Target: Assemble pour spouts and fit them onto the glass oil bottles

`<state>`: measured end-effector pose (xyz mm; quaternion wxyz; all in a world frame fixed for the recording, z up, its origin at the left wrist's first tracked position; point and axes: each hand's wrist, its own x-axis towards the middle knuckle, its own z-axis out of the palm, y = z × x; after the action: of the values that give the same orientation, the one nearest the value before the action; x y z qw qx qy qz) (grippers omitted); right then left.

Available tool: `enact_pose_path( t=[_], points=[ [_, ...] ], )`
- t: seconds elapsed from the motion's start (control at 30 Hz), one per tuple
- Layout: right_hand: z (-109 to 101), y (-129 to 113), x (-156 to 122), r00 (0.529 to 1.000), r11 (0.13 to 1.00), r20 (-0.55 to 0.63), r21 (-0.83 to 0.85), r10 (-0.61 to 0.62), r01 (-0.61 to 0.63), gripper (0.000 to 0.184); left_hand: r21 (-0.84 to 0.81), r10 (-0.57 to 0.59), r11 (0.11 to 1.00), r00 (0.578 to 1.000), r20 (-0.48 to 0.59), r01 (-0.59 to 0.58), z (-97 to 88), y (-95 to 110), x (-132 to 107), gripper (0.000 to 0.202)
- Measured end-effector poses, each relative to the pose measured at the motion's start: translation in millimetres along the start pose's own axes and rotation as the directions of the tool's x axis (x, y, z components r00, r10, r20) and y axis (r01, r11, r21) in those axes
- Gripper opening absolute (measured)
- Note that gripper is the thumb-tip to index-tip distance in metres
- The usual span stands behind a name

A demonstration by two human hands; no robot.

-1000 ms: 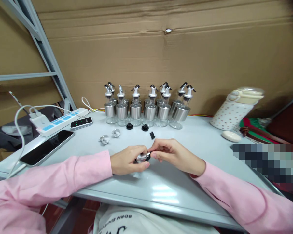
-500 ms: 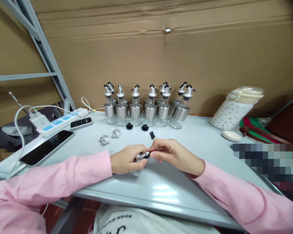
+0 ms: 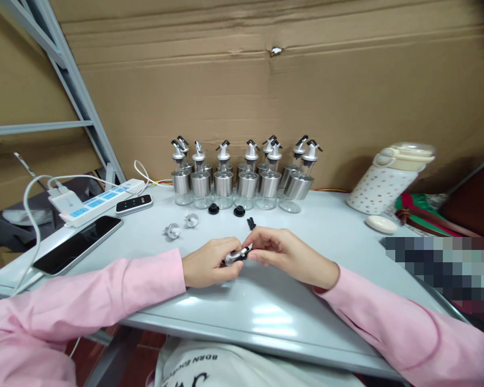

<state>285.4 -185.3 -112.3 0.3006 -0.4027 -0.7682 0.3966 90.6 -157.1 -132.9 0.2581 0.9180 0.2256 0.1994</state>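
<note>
While both pinched on the silver pourer cap, left hand and right hand above upside-down shirt print "BDRN".

both hands on pourer cap

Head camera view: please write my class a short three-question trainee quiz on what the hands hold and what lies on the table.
1. True or false: the left hand and right hand both grip the silver pourer cap.
2. Where does the phone lie? A: on the person's left. B: behind the bottles. C: beside the dotted jug.
3. How many round black stoppers stand before the bottles?
Key: 1 true; 2 A; 3 two.
</note>
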Motion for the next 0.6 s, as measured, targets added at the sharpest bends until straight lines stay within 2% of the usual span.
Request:
enact_pose_path(
  t=[0.1,0.2,0.6],
  points=[
    [0.0,-0.7,0.6,0.998,0.996,0.003,0.048,0.07,-0.07,0.02,0.008,-0.012,1.0,1.0,-0.022,0.013,0.6,0.9,0.5,0.012],
    [0.0,-0.2,1.5,0.992,0.985,0.06,0.129,0.111,-0.118,0.024,0.015,-0.006,1.0,0.999,-0.036,0.006,1.4,2.0,0.6,0.012],
    [3.2,2.7,-0.2,0.994,0.957,0.008,0.271,0.108,-0.106,0.023,-0.062,-0.017,0.998,0.999,-0.038,0.015,2.1,1.2,0.6,0.014]
  ],
)
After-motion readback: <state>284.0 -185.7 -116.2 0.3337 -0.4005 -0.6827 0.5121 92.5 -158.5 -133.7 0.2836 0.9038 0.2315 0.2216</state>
